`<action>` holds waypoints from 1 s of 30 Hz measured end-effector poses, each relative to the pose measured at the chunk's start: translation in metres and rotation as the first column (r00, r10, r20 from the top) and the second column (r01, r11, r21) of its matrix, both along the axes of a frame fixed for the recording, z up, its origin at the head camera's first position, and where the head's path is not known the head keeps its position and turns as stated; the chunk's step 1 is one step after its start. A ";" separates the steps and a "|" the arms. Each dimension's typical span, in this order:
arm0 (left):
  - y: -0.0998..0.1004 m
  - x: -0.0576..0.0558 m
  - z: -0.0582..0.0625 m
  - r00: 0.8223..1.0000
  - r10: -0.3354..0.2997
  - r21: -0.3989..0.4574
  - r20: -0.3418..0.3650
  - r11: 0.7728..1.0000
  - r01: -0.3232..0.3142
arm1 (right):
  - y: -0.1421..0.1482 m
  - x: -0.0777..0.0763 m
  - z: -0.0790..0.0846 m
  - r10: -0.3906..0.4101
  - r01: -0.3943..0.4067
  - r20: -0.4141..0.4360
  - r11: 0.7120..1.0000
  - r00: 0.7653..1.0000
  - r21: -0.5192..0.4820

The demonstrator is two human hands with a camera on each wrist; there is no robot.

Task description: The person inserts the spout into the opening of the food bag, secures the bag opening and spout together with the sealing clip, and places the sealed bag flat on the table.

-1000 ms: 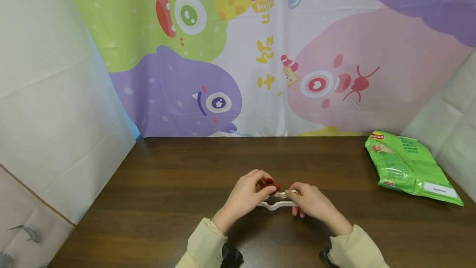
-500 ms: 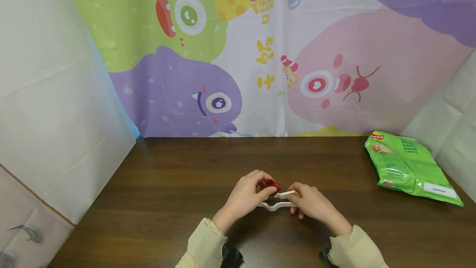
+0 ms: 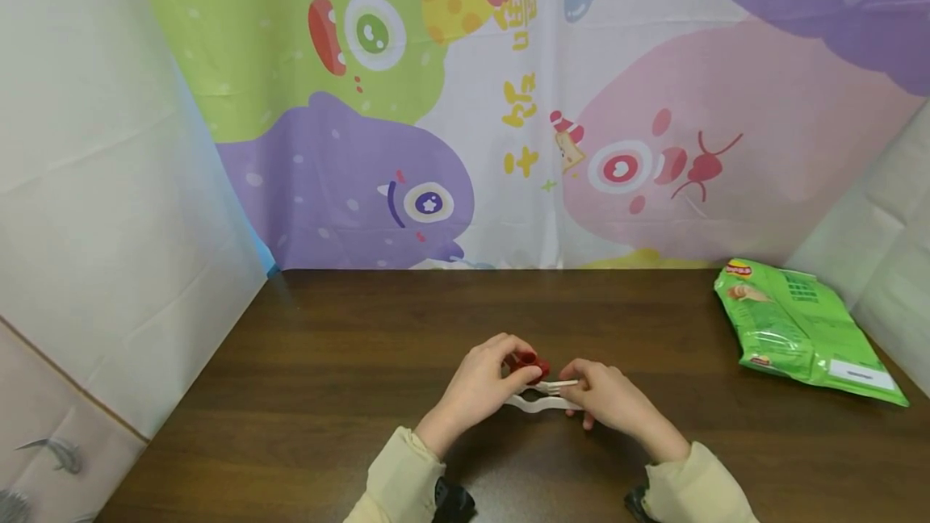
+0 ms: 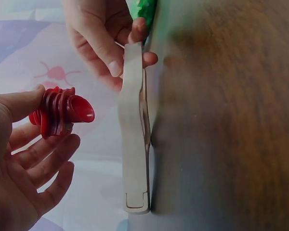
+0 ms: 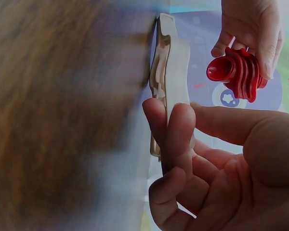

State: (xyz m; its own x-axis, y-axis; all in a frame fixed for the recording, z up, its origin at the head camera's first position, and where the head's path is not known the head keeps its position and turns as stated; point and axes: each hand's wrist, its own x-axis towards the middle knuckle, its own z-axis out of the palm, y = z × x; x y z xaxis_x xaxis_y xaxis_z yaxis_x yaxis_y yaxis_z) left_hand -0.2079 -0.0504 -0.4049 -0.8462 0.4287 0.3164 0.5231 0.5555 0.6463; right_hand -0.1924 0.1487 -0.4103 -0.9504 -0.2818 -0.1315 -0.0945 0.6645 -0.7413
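Note:
In the head view, my left hand [image 3: 472,384] pinches a red ribbed spout [image 3: 532,365] between thumb and fingers. The left wrist view shows the slanted mouth of this spout [image 4: 53,113] facing a cream-white clip [image 4: 133,115], with a gap between the two. My right hand [image 3: 613,395] grips one end of that long clip [image 3: 536,405], thumb on one side and fingers on the other. Two narrow arms of the clip, bowed in the middle, stand slightly apart in the head view. From the right wrist, the clip [image 5: 177,67] appears edge-on, its far end beyond my fingertips.
A green snack bag [image 3: 806,329] lies at the table's right rear. The brown wooden table [image 3: 327,394] runs back to a cartoon-printed cloth [image 3: 508,216]. Pale cloth walls [image 3: 87,168] stand at both sides.
My right hand's fingers shift slightly on the clip, and its arms change tilt a little. The left hand keeps hold of the red spout in nearly the same place.

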 end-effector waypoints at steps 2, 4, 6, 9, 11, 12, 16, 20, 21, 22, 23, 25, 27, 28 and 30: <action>0.000 0.000 0.000 1.000 0.003 -0.001 0.002 1.000 -0.003 | 0.000 0.000 0.000 0.002 -0.002 -0.004 1.000 1.000 0.009; 0.000 0.001 0.000 1.000 0.006 -0.004 0.004 1.000 -0.006 | 0.000 0.000 0.000 0.002 -0.002 -0.010 1.000 1.000 0.018; 0.000 0.002 0.001 1.000 0.009 -0.008 0.009 1.000 -0.009 | 0.000 0.000 -0.001 0.001 -0.001 -0.013 1.000 1.000 0.024; 0.000 0.002 0.001 1.000 0.009 -0.013 0.011 1.000 -0.008 | 0.000 0.000 -0.001 -0.001 0.002 -0.018 1.000 1.000 0.027; 0.000 0.002 0.001 1.000 0.009 -0.015 0.010 1.000 -0.009 | 0.000 0.000 -0.001 -0.003 0.004 -0.017 1.000 1.000 0.026; 0.000 0.002 0.001 1.000 0.010 -0.016 0.009 1.000 -0.010 | 0.000 0.000 -0.001 -0.003 0.004 -0.016 1.000 1.000 0.026; 0.000 0.002 0.002 1.000 0.013 -0.019 0.006 1.000 -0.013 | 0.000 0.000 0.000 -0.003 0.003 -0.019 1.000 1.000 0.022; 0.001 0.002 0.002 1.000 0.018 -0.022 0.006 1.000 -0.018 | 0.004 -0.002 0.003 -0.022 0.022 -0.058 1.000 0.998 0.011; 0.001 0.002 0.001 1.000 0.017 -0.025 0.003 1.000 -0.017 | 0.006 -0.002 0.004 -0.033 0.034 -0.071 0.999 0.997 0.010; 0.002 0.002 0.001 1.000 0.017 -0.027 0.001 0.999 -0.017 | 0.008 -0.003 0.006 -0.041 0.042 -0.087 0.999 0.995 0.007; 0.002 0.002 0.001 1.000 0.018 -0.031 0.000 0.999 -0.018 | 0.011 -0.004 0.008 -0.055 0.056 -0.100 0.998 0.994 0.006; 0.003 0.003 0.000 1.000 0.017 -0.040 -0.006 0.999 -0.018 | 0.017 -0.005 0.011 -0.083 0.084 -0.115 0.996 0.990 0.004; 0.005 0.004 0.000 1.000 0.017 -0.048 -0.003 0.999 -0.017 | 0.024 -0.005 0.015 -0.103 0.104 -0.123 0.995 0.987 0.004; 0.005 0.004 -0.001 1.000 0.020 -0.047 0.005 0.999 -0.020 | 0.029 -0.005 0.016 -0.115 0.117 -0.124 0.993 0.986 0.008; 0.006 0.004 -0.001 0.999 0.028 -0.042 0.020 0.999 -0.027 | 0.038 -0.006 0.019 -0.142 0.146 -0.132 0.989 0.981 0.023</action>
